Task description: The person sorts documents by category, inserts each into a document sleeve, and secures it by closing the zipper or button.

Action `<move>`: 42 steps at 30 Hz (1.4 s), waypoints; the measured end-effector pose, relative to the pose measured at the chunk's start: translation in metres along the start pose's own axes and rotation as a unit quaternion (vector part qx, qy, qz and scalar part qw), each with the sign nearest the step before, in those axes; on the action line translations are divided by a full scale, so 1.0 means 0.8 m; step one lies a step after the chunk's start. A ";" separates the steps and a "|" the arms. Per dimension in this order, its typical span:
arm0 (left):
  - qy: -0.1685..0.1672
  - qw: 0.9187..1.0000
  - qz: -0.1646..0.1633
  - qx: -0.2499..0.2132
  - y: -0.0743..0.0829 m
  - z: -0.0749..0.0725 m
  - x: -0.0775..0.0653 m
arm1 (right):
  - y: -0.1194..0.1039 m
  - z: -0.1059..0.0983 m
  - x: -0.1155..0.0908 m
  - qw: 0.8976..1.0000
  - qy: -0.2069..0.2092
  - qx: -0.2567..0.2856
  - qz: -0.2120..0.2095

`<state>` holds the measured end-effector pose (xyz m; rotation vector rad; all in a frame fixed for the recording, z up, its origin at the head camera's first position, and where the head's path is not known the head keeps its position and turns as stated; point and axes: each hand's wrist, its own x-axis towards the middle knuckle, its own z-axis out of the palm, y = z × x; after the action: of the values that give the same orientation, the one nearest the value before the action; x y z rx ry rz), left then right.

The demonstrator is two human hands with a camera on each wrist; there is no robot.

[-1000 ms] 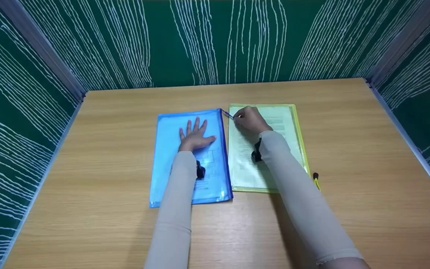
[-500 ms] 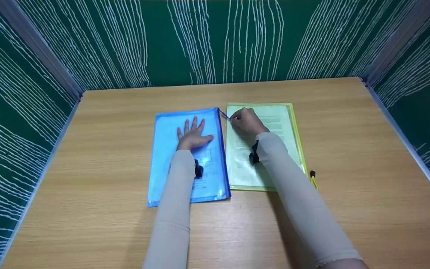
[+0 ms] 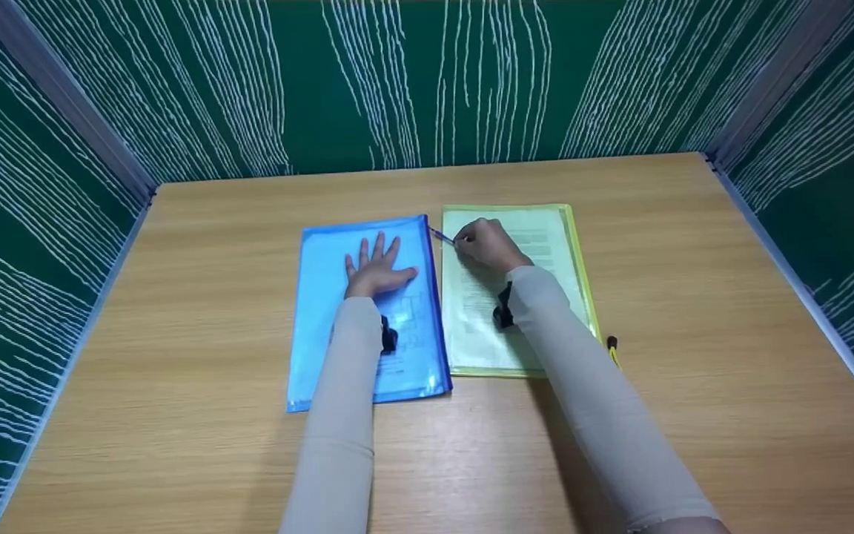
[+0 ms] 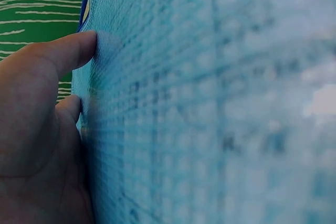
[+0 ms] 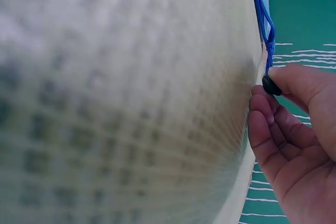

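A blue mesh zip folder [image 3: 405, 356] with papers inside lies on the wooden table. My left hand [image 3: 379, 273] rests on it with fingers spread; the left wrist view shows the thumb [image 4: 79, 51] against the mesh. Beside it, my right hand [image 3: 492, 246] pinches the black end of the blue zipper pull cord [image 5: 269, 51] between thumb and fingertips. This cord runs taut from the blue folder's right edge, near its far corner. Under the right hand lies a yellow-edged zip folder [image 3: 482, 348] with printed sheets showing through, partly hidden by the forearm.
A yellow zipper pull with a dark end [image 3: 612, 348] sticks out at the yellow folder's right edge. Green walls [image 3: 308, 89] with white wavy lines surround the wooden table [image 3: 197, 297] at the back and both sides.
My right hand has come slightly nearer along the blue folder's right edge, with the cord still pinched. The left hand stays put on the folder. The head view has shifted a little.
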<state>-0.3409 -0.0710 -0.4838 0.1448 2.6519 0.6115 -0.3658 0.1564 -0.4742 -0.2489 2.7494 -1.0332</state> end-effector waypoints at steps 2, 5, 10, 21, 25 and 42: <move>0.001 1.000 -0.001 -0.005 0.000 0.000 0.000 | 0.000 0.001 0.000 1.000 -0.006 0.006 0.010; 0.006 1.000 -0.005 -0.013 0.000 0.000 -0.001 | -0.001 0.001 -0.001 1.000 -0.013 0.016 0.019; 0.014 1.000 -0.010 -0.024 0.001 0.000 -0.002 | -0.001 0.001 -0.002 0.999 -0.019 0.020 0.024; 0.025 0.999 -0.016 -0.035 0.003 0.001 -0.001 | 0.004 0.001 -0.005 1.000 -0.012 0.022 0.014; 0.032 0.999 -0.022 -0.035 0.003 0.002 0.001 | 0.004 0.003 -0.007 1.000 -0.002 0.008 -0.006; 0.046 0.997 -0.039 -0.040 0.003 0.003 0.006 | 0.004 -0.002 -0.011 0.999 -0.038 0.017 0.027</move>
<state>-0.3440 -0.0669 -0.4861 -0.0116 2.7015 0.7133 -0.3579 0.1616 -0.4737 -0.2046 2.6524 -1.0352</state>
